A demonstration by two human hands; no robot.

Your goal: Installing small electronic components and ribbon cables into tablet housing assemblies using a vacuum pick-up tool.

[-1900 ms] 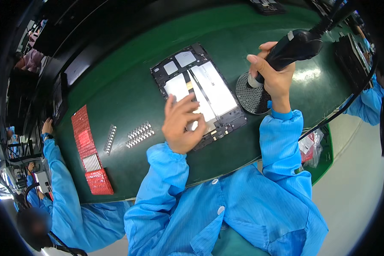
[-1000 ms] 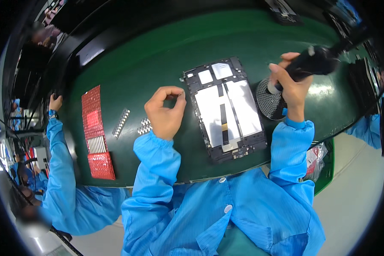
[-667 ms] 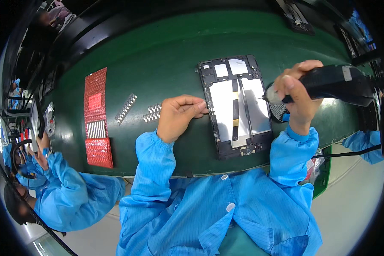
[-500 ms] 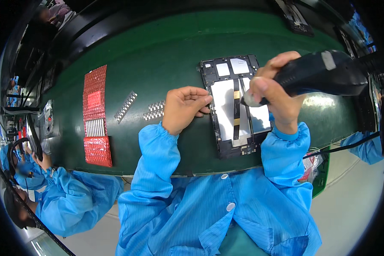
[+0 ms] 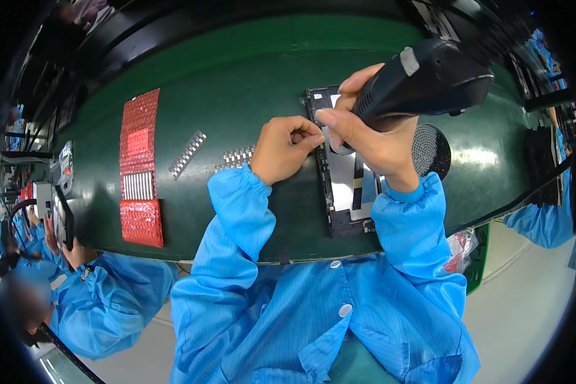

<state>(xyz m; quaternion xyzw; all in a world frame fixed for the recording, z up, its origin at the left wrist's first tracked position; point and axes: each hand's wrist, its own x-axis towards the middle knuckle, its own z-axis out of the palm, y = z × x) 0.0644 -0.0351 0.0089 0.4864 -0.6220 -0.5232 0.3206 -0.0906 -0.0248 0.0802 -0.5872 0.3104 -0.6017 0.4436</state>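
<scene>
The right hand (image 5: 371, 137), gripping the black electric screwdriver (image 5: 422, 80), has swung in over the opened tablet (image 5: 342, 173) on the green belt (image 5: 237, 83); the left hand (image 5: 285, 147) pinches something tiny (unclear what) at the tablet's edge, so fastening looks underway

tablet chassis (image 5: 345, 192): dark rectangular frame, back opened, pale metal plates and a dark strip inside; lies flat near the front edge of the green belt, long side running front to back, upper part hidden by hands.
electric screwdriver (image 5: 422, 83): thick black body with a grey band, tilted, tip down at the chassis's upper left part; tip itself hidden.
</scene>
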